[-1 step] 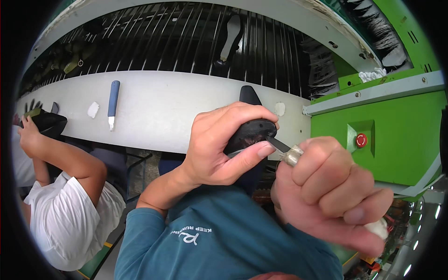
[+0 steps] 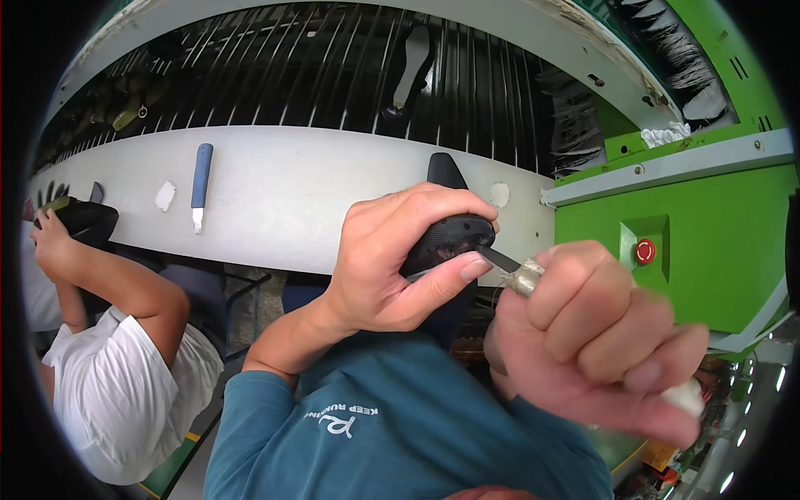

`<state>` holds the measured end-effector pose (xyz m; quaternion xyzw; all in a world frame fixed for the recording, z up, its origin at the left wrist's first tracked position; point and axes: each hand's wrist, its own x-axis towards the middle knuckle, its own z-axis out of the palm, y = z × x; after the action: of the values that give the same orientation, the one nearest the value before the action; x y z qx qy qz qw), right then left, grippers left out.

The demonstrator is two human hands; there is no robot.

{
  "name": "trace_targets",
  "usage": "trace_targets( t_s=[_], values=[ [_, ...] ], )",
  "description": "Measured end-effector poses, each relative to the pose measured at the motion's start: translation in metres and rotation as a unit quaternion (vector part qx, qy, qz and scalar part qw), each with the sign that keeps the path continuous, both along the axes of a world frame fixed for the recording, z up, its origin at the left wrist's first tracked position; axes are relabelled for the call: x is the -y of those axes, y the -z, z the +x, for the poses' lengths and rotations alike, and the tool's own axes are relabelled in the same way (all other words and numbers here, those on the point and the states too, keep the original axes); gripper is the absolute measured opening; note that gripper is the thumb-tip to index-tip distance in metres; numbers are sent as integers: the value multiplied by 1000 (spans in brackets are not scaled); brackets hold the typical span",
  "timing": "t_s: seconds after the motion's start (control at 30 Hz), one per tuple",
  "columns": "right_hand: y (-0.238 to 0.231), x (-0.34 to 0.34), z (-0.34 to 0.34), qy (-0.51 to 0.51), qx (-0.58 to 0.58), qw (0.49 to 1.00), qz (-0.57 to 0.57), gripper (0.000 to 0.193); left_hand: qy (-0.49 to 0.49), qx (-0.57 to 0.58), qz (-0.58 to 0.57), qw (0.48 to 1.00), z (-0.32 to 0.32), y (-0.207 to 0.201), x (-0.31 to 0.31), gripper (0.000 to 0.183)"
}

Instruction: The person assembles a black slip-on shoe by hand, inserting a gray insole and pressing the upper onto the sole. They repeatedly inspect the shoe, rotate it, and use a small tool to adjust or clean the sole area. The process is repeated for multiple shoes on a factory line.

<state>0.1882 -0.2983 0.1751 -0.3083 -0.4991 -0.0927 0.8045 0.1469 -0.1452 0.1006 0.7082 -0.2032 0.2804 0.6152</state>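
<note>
My left hand point(image 2: 387, 258) is closed around a black shoe point(image 2: 458, 233), its ridged heel end turned toward me. The narrow far end of the shoe sticks out past my knuckles over the white bench. My left thumb lies along the near side, beside a thin dark blade. That blade belongs to a knife-like tool point(image 2: 500, 258) with a pale wrapped collar. My right hand point(image 2: 604, 333) is closed in a fist on its handle, which is mostly hidden. The blade tip touches the shoe's edge near my left thumb.
On the white bench point(image 2: 275, 183) lie a blue-handled brush point(image 2: 202, 177) and a white scrap point(image 2: 166, 196). Behind run dark rollers point(image 2: 333, 75) carrying a sole-shaped piece point(image 2: 410, 71). A green machine point(image 2: 708, 242) with a red button point(image 2: 645, 251) stands right. A co-worker point(image 2: 125, 392) handles a dark shoe at left.
My right fist has shifted slightly to the right and down. My left hand and the shoe stay in place.
</note>
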Motion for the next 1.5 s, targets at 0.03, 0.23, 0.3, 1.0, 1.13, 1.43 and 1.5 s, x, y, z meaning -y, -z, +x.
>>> trace_targets(
  t_s=[0.03,0.23,0.3,1.0,1.13,1.43,1.5],
  values=[
    [-3,3,2,-17,-28,999,-8,48,0,3,2,1000,1,0,0,37],
    [-8,-11,10,-37,-44,998,-24,50,-41,23,-28,999,7,4,4,31],
    [-6,-14,15,-23,0,999,-40,52,-43,3,-36,998,6,2,2,31],
    [-9,-6,-4,-39,21,999,-8,50,1,15,-8,1000,-3,2,5,39],
    [-10,-4,-3,-48,15,999,-18,51,0,13,-8,1000,-1,3,4,39],
    [-15,-9,14,-72,-6,996,-60,51,-19,-9,-15,1000,8,5,4,40],
    [-19,-6,21,-106,-31,990,-86,51,-22,-2,-18,1000,6,2,6,42]
  ],
)
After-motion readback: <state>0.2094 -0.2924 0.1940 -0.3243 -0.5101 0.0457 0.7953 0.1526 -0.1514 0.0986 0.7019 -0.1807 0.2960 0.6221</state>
